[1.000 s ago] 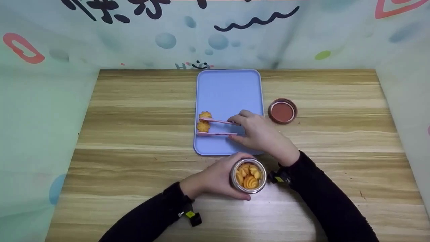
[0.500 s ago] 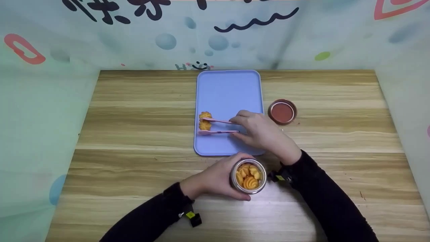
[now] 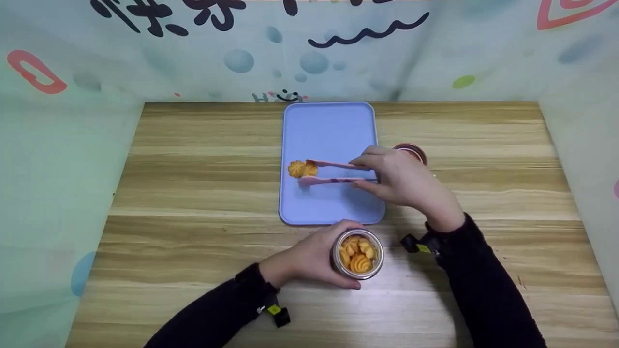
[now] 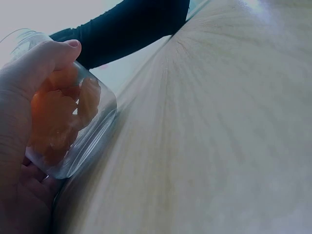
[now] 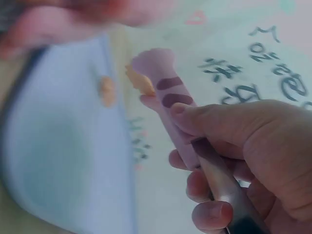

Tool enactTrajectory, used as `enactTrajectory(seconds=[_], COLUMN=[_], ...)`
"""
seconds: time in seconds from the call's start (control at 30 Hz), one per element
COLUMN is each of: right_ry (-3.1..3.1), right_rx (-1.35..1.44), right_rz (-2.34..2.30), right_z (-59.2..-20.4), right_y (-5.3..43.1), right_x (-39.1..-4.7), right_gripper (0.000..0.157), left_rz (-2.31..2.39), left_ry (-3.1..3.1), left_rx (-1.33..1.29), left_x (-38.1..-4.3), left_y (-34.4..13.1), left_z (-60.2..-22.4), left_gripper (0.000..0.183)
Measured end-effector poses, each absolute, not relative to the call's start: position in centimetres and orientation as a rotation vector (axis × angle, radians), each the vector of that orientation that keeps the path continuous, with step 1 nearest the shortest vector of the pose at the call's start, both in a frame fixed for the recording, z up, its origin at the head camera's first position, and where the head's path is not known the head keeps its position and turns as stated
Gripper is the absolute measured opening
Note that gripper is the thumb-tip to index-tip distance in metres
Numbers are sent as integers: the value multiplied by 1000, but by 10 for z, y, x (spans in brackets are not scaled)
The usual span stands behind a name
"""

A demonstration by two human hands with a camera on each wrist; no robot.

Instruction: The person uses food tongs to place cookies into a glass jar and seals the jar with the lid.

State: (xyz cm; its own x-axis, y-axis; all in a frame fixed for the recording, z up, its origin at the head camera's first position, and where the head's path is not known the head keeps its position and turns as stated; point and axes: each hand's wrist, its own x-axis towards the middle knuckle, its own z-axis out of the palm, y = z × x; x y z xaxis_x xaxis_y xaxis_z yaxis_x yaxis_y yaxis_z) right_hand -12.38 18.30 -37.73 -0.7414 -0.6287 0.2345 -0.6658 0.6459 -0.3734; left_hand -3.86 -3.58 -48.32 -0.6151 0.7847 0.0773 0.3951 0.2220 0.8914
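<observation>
My left hand (image 3: 314, 253) grips a clear glass jar (image 4: 105, 107) from its left side; the jar stands uncovered, with several ridged golden butter cookies (image 3: 361, 263) inside. In my right hand (image 3: 404, 176) is a pair of pink-tipped tongs (image 3: 338, 180), thumb on one arm and fingers on the other. Between the tips sits one cookie (image 5: 141, 80), lifted above the blue tray (image 3: 329, 130) in the right wrist view. A second flower-shaped cookie (image 3: 296, 169) lies on the tray near its left edge.
A reddish-brown jar lid (image 3: 419, 151) lies right of the tray, partly covered by my right hand. The wood-grain table (image 3: 193, 193) is bordered by a printed backdrop (image 3: 314, 77) at the back and sides.
The tongs have come together on the nearer cookie and raised it off the tray. My right hand has moved right and away from me, now covering part of the lid. The left hand stays put.
</observation>
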Motion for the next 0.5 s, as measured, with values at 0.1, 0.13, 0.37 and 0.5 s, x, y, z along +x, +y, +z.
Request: enactTrajectory(seconds=[0.1, 0.13, 0.37, 0.5], right_ry=[-2754, -2747, -2696, -2631], right_rx=[1086, 1084, 1137, 1251], right_rz=[730, 748, 810, 863], right_z=[-362, -356, -322, -303], right_y=[196, 200, 228, 240], right_x=[-120, -118, -103, -93], right_gripper=[30, 30, 30, 36], left_rz=[1399, 1414, 1517, 1538], left_ry=[2108, 2107, 2164, 2197], left_rx=[1116, 1122, 1061, 1046], left_x=[-39, -38, -34, -32], left_y=[-36, -36, -38, -39], left_z=[-482, -482, -462, -451], left_gripper=[103, 102, 95, 95])
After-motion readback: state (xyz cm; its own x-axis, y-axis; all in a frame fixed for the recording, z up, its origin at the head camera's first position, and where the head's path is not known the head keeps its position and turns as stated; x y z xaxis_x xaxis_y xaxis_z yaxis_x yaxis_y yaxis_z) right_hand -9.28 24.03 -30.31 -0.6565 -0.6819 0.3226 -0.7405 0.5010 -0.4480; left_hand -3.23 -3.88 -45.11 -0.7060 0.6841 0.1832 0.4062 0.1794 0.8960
